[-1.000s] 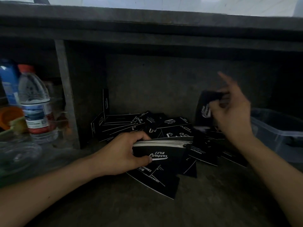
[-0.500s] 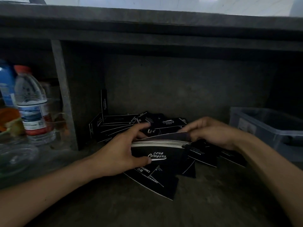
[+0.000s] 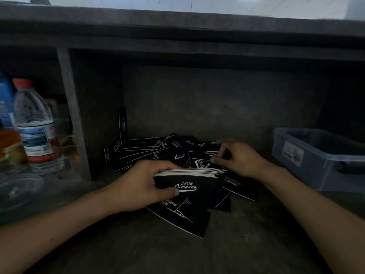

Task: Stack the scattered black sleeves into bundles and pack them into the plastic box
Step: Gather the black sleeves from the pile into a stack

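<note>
Black cardboard sleeves with white "Club Camping" print lie scattered in a pile [image 3: 158, 149] on the concrete shelf, some leaning on the left wall. My left hand [image 3: 138, 184] grips an upright bundle of sleeves [image 3: 195, 180], thumb on its front face and fingers behind it. Behind the bundle, my right hand [image 3: 239, 157] reaches into the pile, its fingertips pinching a loose sleeve [image 3: 209, 155]. The translucent plastic box [image 3: 316, 155] stands at the right; what it holds is too dark to see.
A concrete divider post [image 3: 73, 115] bounds the pile on the left. Beyond it stand a water bottle with a red cap [image 3: 35, 127], a blue bottle and a clear dish [image 3: 17, 190]. A low overhang runs across the top. Bare shelf floor [image 3: 177, 254] lies in front.
A second ago my right hand was raised with a sleeve; it laid that on the bundle, then moved back into the pile and took a loose sleeve. The left hand kept its hold.
</note>
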Demonstrator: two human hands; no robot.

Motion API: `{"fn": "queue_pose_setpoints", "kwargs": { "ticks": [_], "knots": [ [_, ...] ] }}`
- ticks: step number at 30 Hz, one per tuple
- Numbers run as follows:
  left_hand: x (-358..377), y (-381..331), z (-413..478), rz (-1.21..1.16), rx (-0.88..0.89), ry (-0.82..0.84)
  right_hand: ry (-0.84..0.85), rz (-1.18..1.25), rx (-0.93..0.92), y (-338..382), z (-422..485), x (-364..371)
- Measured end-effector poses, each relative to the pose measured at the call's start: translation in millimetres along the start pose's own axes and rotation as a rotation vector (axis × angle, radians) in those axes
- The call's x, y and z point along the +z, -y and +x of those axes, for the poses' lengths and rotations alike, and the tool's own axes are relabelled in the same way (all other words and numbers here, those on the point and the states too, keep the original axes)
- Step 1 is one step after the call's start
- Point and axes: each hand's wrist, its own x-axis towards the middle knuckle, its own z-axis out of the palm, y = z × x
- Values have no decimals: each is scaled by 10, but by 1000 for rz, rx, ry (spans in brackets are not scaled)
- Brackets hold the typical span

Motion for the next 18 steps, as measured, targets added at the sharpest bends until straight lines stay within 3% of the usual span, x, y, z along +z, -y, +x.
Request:
{"fn": "queue_pose_setpoints", "kwargs": {
  "ticks": [4,8,11,14,18],
  "knots": [
    [0,-15,-4,13,-5,-5,-43,202,87,88,-18,-20],
    [-8,-17,1,7,-17,-1,-468,143,91,114,-4,-209],
    [-6,-3,8,25,-6,-3,-645,478,91,160,-38,-354],
    [-1,26,15,45,12,-21,-577,1070,84,299,-111,-459],
    [7,58,24,66,20,-44,-259,1230,146,384,-160,-437]
  ]
}}
